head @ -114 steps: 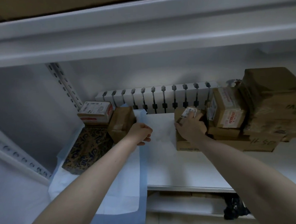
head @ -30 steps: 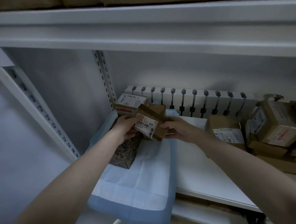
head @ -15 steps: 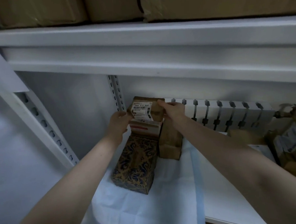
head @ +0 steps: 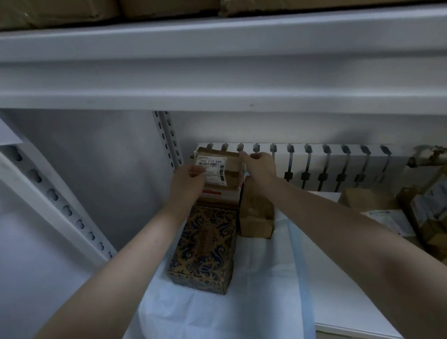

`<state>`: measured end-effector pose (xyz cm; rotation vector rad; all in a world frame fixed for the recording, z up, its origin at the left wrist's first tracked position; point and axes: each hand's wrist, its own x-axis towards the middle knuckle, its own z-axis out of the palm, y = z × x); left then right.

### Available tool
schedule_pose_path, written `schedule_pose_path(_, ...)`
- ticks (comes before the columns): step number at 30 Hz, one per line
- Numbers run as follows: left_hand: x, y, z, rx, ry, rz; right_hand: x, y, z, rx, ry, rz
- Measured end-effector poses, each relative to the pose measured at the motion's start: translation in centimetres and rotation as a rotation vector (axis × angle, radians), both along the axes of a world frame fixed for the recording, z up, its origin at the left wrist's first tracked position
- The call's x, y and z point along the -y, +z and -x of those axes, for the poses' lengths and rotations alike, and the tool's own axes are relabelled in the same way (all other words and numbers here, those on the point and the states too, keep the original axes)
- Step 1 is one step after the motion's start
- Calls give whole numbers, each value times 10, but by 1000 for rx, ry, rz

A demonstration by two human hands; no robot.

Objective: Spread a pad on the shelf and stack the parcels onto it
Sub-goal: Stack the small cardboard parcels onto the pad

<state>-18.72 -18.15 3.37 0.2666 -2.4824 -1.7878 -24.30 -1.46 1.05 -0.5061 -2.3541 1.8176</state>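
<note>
Labelled parcel [head: 218, 167] sat atop stack, pinched between both hands: left hand [head: 189, 182] gripped left edge, right hand [head: 260, 166] pressed right side. Pad [head: 253, 307] lay beneath.

Storeroom: metal shelving [head: 211, 85], stacked parcels [head: 428, 208].

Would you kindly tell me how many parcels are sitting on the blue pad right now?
4: a blue-and-gold patterned box at front, a red-and-white box behind it, a labelled brown box stacked on that, and a plain brown box to their right. More may be hidden behind.
</note>
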Motion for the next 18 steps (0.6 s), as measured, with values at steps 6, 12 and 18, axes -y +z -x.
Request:
schedule_pose_path(6,-64,20,-14,10,-201,-25,-57,-6,-23,-51,3,-300)
schedule_pose_path(12,-135,14,-29,111,-390,-16,-148,-28,-70,208,48,-781)
schedule_pose_path(18,-190,-6,-44,250,-466,-17,-219,-48,-126,474,56,-998)
